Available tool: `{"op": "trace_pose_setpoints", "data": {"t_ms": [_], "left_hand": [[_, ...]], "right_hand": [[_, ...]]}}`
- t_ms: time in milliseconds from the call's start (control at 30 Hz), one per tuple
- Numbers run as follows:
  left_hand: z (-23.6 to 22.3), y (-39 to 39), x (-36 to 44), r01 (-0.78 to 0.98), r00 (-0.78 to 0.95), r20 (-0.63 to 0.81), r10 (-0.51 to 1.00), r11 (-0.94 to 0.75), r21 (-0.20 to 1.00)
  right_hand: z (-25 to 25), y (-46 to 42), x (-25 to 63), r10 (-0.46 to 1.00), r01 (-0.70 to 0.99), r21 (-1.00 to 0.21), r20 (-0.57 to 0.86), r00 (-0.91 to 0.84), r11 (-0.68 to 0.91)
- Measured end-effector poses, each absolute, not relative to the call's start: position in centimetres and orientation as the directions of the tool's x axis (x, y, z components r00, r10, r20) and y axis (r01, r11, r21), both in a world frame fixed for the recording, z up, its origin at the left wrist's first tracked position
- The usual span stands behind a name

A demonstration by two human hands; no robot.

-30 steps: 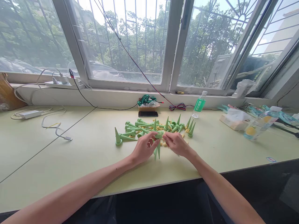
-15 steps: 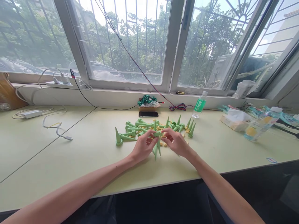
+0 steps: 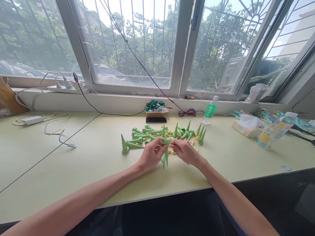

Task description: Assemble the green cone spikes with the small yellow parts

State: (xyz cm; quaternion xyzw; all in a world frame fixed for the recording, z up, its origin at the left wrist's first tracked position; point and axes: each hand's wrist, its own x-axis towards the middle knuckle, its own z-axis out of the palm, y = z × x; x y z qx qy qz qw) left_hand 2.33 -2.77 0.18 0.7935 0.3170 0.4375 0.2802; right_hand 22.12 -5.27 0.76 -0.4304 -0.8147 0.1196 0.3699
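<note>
A pile of several green plastic cone spikes (image 3: 147,134) lies on the pale table (image 3: 98,164), mixed with small yellow pieces (image 3: 194,141). My left hand (image 3: 152,155) is closed round a green spike (image 3: 166,154) held point down above the table. My right hand (image 3: 185,151) pinches at the top of that same spike, fingers pressed together. Both hands meet just in front of the pile. One spike (image 3: 123,146) stands upright at the pile's left end.
A black phone (image 3: 156,120) and a small box with green stuff (image 3: 155,109) lie behind the pile. A water bottle (image 3: 210,110) stands at the back right. Tissue pack (image 3: 247,126) and another bottle (image 3: 273,132) sit on the right. Cables and a charger (image 3: 31,120) lie left.
My right hand's fingers spread briefly near the spike's top, then closed on it again. The left hand keeps the spike in nearly the same place.
</note>
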Motion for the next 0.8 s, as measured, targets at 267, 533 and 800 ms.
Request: {"op": "trace_pose_setpoints", "data": {"t_ms": [267,533,800], "left_hand": [[0.11,-2.98,2.29,0.289,0.429,0.531,0.731,-0.668,0.686],[0.33,-2.92,2.38,0.229,0.405,0.493,0.770,-0.607,0.761],[0.39,-2.70,2.29,0.171,0.390,0.392,0.833,-0.483,0.859]], "right_hand": [[1.28,-5.68,21.89,0.869,0.608,-0.622,0.337,-0.362,0.494],[1.53,-5.73,21.75,0.859,0.582,-0.632,0.393,-0.330,0.512],[0.84,-5.42,22.00,0.802,0.598,-0.542,0.481,-0.355,0.590]]}}
